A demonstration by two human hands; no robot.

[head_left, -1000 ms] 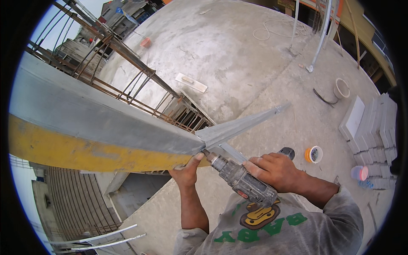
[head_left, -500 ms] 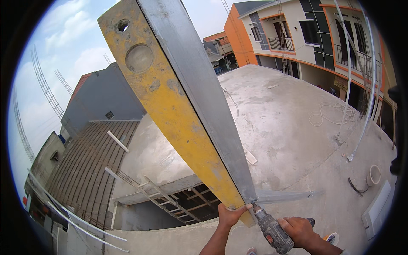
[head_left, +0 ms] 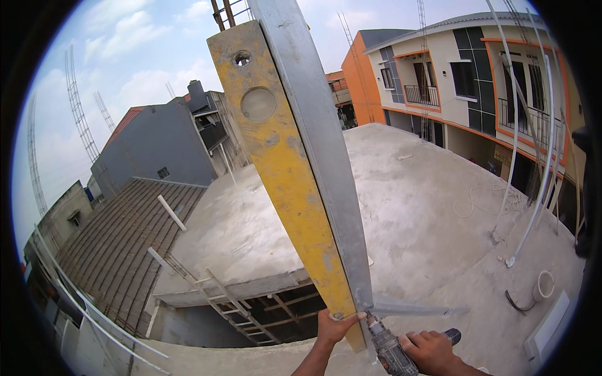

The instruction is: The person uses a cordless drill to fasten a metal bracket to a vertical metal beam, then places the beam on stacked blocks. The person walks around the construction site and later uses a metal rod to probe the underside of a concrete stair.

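Observation:
A worn yellow spirit level stands lengthwise against a tall grey metal channel, both rising steeply from the lower middle. My left hand is closed round the level's lower end, its thumb reaching across to the channel's edge. In my right hand is a scuffed grey cordless drill, tilted up and leftward. The drill's tip meets the channel's foot, close beside my left thumb; the bit itself is too small to make out. Another grey metal length runs off to the right from that foot.
An opening in the slab holds a wooden ladder, left of my left hand. Concrete roof spreads beyond. At right are a white bucket, a pale panel, leaning pipes and coiled cord. Ribbed roofing slopes at left.
My view has tilted up and shifted, so the level and channel look more upright and further right. Both hands keep their holds, with the drill still at the channel's foot.

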